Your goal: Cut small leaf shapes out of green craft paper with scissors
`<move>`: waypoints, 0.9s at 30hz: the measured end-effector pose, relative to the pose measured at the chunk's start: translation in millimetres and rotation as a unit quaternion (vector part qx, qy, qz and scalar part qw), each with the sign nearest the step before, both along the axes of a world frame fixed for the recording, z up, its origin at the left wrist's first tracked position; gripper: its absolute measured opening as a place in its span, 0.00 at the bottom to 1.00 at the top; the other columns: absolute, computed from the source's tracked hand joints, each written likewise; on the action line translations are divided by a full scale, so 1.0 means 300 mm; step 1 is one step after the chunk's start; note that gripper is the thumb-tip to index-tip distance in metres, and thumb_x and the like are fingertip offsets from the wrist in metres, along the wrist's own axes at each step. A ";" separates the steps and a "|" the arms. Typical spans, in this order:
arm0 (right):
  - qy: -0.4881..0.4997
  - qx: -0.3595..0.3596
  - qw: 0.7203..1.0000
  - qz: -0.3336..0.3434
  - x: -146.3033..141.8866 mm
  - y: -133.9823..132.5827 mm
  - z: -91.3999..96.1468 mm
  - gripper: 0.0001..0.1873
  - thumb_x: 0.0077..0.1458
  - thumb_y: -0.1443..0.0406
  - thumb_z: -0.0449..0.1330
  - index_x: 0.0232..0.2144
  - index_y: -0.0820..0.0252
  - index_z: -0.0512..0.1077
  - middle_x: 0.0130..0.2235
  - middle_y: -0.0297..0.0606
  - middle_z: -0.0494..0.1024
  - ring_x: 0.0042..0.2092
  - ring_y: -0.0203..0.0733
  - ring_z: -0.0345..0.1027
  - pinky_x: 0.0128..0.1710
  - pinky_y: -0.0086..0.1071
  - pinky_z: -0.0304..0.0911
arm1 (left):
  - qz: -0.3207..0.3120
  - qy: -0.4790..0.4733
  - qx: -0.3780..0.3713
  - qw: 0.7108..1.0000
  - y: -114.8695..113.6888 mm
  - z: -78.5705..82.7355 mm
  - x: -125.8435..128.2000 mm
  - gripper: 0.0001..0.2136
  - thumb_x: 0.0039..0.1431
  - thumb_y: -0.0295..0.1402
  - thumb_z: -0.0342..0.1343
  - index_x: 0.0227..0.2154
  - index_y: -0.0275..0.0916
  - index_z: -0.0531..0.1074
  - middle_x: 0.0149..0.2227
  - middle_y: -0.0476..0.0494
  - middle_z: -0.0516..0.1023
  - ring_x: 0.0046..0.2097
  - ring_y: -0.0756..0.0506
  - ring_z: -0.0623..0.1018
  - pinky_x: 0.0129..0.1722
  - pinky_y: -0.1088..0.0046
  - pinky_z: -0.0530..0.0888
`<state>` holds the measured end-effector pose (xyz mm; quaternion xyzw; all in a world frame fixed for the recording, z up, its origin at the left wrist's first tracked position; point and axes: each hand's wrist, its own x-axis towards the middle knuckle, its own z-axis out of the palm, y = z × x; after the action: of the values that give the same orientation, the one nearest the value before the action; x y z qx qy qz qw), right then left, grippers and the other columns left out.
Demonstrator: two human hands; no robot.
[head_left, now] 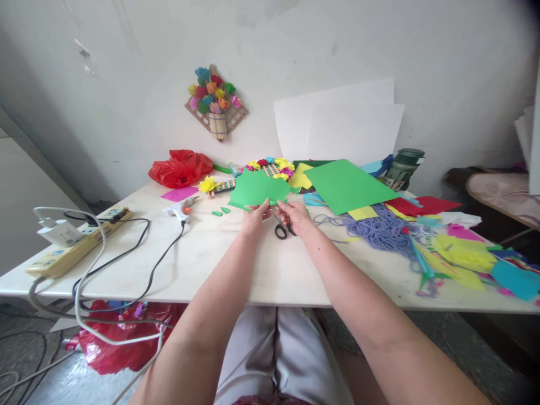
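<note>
A sheet of green paper (pixel 261 185) with an uneven edge is in front of me, above the middle of the table. My left hand (pixel 258 212) pinches its near edge between thumb and fingers. Close beside it, my right hand (pixel 294 216) is closed too, its fingertips on green paper at the same edge. Black-handled scissors (pixel 280 231) show just below and partly behind my right hand; whether they lie on the table or touch the hand, I cannot tell. Two small green leaf-shaped cutouts (pixel 216 213) lie left of the sheet.
At left are a glue gun (pixel 179 210), a yellow power strip (pixel 63 256) and looping cables. Behind the sheet lies a craft decorated with paper flowers (pixel 270 163). A larger green sheet (pixel 350 185), purple yarn (pixel 382 230) and paper scraps spread right. A red plastic bag (pixel 180 168) sits back left.
</note>
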<state>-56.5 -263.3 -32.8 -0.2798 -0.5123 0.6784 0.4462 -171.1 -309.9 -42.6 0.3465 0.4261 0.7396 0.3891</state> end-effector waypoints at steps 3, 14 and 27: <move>0.005 -0.001 1.000 -0.014 -0.001 -0.002 0.003 0.15 0.39 0.59 0.66 0.19 0.64 0.66 0.17 0.32 0.71 0.14 0.26 0.56 0.09 0.22 0.48 | -0.031 -0.009 0.001 0.999 0.003 -0.006 -0.001 0.16 0.38 0.42 0.63 0.23 0.32 0.73 0.25 0.43 0.75 0.23 0.54 0.69 0.28 0.75 0.68; 0.004 0.031 0.999 -0.040 -0.004 0.002 -0.005 0.15 0.39 0.59 0.64 0.18 0.63 0.64 0.16 0.30 0.69 0.13 0.26 0.55 0.09 0.22 0.46 | -0.037 0.019 -0.014 0.999 -0.011 0.005 0.015 0.14 0.35 0.39 0.65 0.21 0.32 0.73 0.25 0.43 0.74 0.24 0.53 0.69 0.27 0.74 0.68; -0.020 0.059 0.996 -0.064 -0.016 -0.016 -0.004 0.15 0.39 0.59 0.63 0.16 0.61 0.62 0.13 0.27 0.65 0.12 0.26 0.53 0.09 0.21 0.44 | -0.037 -0.050 -0.024 0.998 -0.001 0.002 0.022 0.12 0.33 0.34 0.66 0.18 0.32 0.71 0.20 0.48 0.71 0.23 0.54 0.68 0.26 0.76 0.68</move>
<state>-61.3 -268.1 -34.0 -0.2987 -0.5416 0.6109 0.4942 -164.6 -310.2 -42.0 0.3154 0.4108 0.7303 0.4455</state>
